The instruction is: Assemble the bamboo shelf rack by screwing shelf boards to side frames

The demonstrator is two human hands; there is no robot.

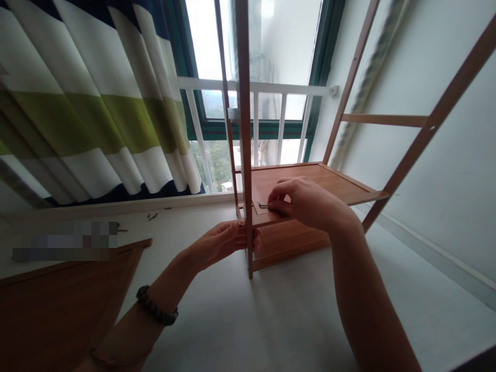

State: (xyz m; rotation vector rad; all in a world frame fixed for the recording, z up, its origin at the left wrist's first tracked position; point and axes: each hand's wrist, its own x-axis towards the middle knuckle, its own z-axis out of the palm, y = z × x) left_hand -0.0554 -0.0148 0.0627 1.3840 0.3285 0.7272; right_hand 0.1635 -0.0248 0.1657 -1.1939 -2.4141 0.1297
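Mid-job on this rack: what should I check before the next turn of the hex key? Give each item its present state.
1. Left hand grip on front post: ok, fingers wrapped round it.
2. Right hand on hex key: ok, pinched at the corner of the shelf.
3. Key tip seated in a fastener: cannot tell, fingers hide it.
4. Shelf against the post: ok, corner meets it.
5. Loose board: ok, lying apart at lower left.
6. Small parts by the curtain: ok, apart from both hands.
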